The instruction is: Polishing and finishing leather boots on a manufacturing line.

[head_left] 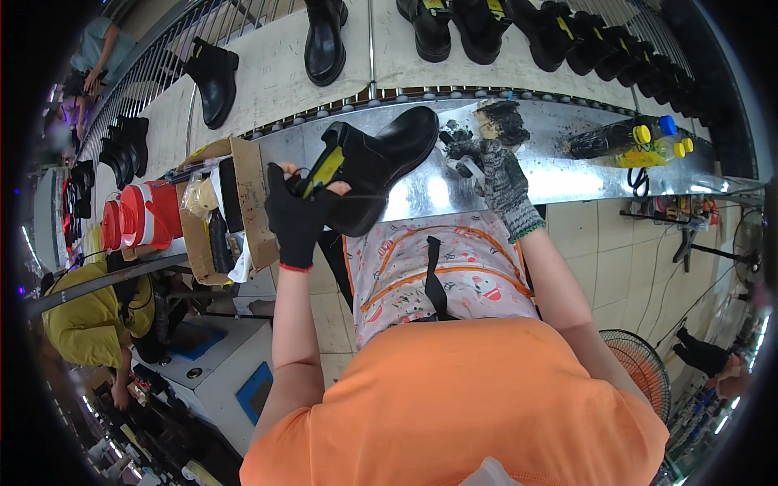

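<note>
My left hand [301, 212], in a black glove with bare fingertips, grips a black ankle boot [381, 158] by the top of its shaft. A yellow tag or strip [327, 168] shows at the boot's opening, and its toe points to the far right. My right hand [506, 185] wears a grey knitted glove and is closed over the metal bench [421, 198]. Something small and whitish [470, 167] shows at its fingers, too unclear to name. Just beyond lie a black-smeared pad [502, 121] and some dark, crumpled material [459, 142].
Several black boots [326, 40] stand on the pale conveyor [275, 65] behind the bench. To the left are a cardboard box [258, 186] of supplies and a red-and-white jug [146, 215]. Bottles with yellow and blue caps [632, 139] lie at the right. A person in yellow [101, 304] bends at lower left.
</note>
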{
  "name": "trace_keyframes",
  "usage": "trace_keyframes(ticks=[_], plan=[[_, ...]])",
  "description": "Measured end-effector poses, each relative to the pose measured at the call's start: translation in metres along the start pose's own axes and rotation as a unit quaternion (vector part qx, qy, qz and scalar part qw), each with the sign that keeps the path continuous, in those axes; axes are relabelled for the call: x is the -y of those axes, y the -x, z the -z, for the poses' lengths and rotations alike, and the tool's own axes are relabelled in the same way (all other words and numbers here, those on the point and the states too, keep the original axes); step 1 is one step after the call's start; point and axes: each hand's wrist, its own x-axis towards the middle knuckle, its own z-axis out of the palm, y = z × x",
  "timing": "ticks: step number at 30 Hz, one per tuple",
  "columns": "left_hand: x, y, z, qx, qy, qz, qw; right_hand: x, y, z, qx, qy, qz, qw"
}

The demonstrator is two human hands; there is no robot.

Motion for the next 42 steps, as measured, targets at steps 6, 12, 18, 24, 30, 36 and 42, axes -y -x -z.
trace_keyframes(ticks=[6,12,18,24,30,36,42], plan=[[0.012,0.030,-0.004,0.033,0.041,-0.029,0.998,0.026,-0.007,0.005,0.058,-0.106,-0.025,0.992],[-0.002,0.056,-0.009,0.120,0.305,0.266,0.906,0.043,-0.001,0.001,0.059,-0.122,-0.007,0.991],[0.009,0.076,-0.020,0.185,0.341,0.338,0.858,0.059,0.013,0.005,0.070,-0.120,-0.032,0.990],[0.012,0.083,-0.028,0.249,0.352,0.302,0.850,0.058,0.026,0.005,0.101,-0.079,0.000,0.992],[0.005,0.082,-0.027,0.252,0.408,0.334,0.812,0.062,0.023,0.022,0.154,-0.181,-0.048,0.970],[0.010,0.082,-0.030,0.278,0.393,0.342,0.807,0.042,0.027,0.032,0.195,-0.285,-0.134,0.929],[-0.009,0.080,-0.033,0.248,0.424,0.335,0.804,0.047,0.034,0.047,0.174,0.003,0.029,0.984]])
